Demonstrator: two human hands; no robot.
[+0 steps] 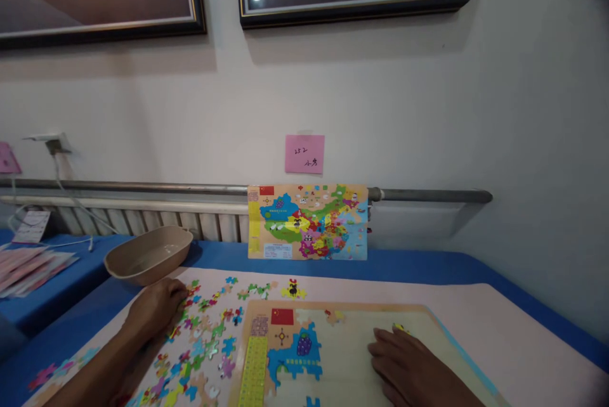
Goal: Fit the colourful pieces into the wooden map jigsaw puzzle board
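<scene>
Right hand (409,362) lies palm-down on the puzzle board (361,356), fingers flat, grip released; a small yellow piece (399,328) sits at its fingertips, and whether they touch it cannot be told. Left hand (157,309) rests with curled fingers at the far edge of the loose puzzle pieces (204,343), which are scattered on the tabletop (499,337) just left of the board; whether its grip holds a piece cannot be told. Part of the board is filled: a blue region (297,356) with a red flag (282,316) above it. A beige bowl (148,255) stands just beyond the left hand. A reference map (308,222) leans against the wall, below a pink note (304,154).
</scene>
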